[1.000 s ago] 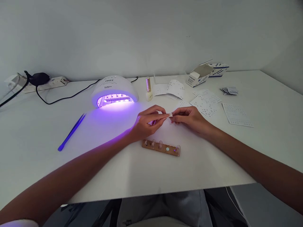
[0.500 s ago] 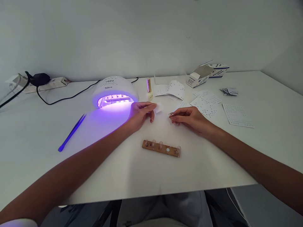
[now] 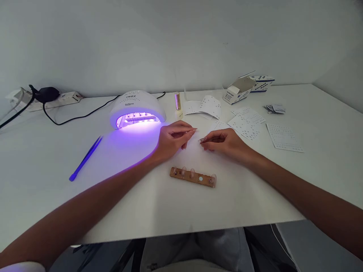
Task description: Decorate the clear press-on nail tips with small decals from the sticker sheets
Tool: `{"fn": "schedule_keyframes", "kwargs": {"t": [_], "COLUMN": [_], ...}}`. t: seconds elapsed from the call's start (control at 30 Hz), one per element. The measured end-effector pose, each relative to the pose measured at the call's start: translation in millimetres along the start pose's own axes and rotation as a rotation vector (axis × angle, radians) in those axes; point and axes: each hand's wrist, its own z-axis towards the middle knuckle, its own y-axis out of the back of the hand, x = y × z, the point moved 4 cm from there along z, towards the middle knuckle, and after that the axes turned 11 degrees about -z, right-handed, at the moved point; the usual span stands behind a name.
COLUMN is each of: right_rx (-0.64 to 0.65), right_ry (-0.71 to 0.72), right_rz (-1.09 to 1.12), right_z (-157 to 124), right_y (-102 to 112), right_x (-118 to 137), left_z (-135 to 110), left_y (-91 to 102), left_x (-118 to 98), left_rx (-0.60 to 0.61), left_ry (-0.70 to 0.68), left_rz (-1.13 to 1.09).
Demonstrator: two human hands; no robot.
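Observation:
My left hand is closed in a pinch over the table in front of the lamp; whatever lies between its fingertips cannot be made out. Just to its right, my right hand pinches a small, shiny, see-through false nail tip, partly covered by the fingers. The two hands are apart. Closer to me lies a brown wooden nail stand bearing several clear false nails, with a bare white dot between two of them.
A lit UV nail lamp glows purple at left. Blue tweezers lie before it. Behind my hands stands a gold-capped polish bottle. Sticker sheets, an alcohol pad box and small sachets are at right.
The thin white pad seen in my left fingers no longer shows. My left hand has shifted slightly right, its fingers now extended in a pinch. My right hand has edged slightly left.

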Motion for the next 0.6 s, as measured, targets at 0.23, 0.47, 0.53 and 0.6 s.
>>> {"fn": "schedule_keyframes", "kwargs": {"t": [0.23, 0.47, 0.53, 0.6], "right_rx": [0.008, 0.03, 0.03, 0.043], "right_ry": [0.004, 0.014, 0.012, 0.01], "right_rz": [-0.029, -0.096, -0.088, -0.07], "right_z": [-1.1, -1.6, -1.7, -1.4], "right_y": [-3.1, -3.9, -3.6, -3.8], "right_x": [3.1, 6.4, 6.2, 5.3], "left_z": [-4.8, -8.0, -8.7, -9.4], "left_y": [-8.5, -12.9, -13.9, -14.4], "left_x": [-7.1, -8.0, -8.6, -9.8], "left_rx": [0.162, 0.271, 0.287, 0.291], "left_ry": [-0.146, -0.249, -0.265, -0.299], "left_rz": [0.241, 0.303, 0.314, 0.318]}}
